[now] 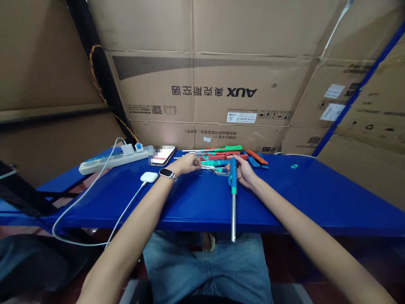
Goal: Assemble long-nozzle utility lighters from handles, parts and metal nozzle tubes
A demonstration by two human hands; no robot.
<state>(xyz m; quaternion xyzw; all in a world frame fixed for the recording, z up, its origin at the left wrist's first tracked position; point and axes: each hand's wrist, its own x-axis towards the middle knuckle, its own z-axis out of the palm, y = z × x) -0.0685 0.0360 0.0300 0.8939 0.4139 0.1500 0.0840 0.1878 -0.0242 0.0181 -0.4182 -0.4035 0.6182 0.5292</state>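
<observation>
My right hand [244, 171] is closed round the blue handle of a long-necked lighter [233, 177]. Its metal tube points down toward me, past the table's front edge. My left hand [189, 164] is at the near side of a pile of parts, fingers bent and pinched together near thin metal pieces [208, 167]; what they hold, if anything, I cannot make out. Behind both hands lie several more lighters, among them a green one [229, 148] and red ones [221, 156]. Small teal parts [211, 162] lie between the hands.
On the blue table [196, 198] a phone [163, 155], a white earbud case [149, 177] on a cable and a power strip [114, 160] lie to the left. Orange and blue handle pieces [257, 157] and a small green part [294, 166] lie right. Cardboard [209, 76] walls the back.
</observation>
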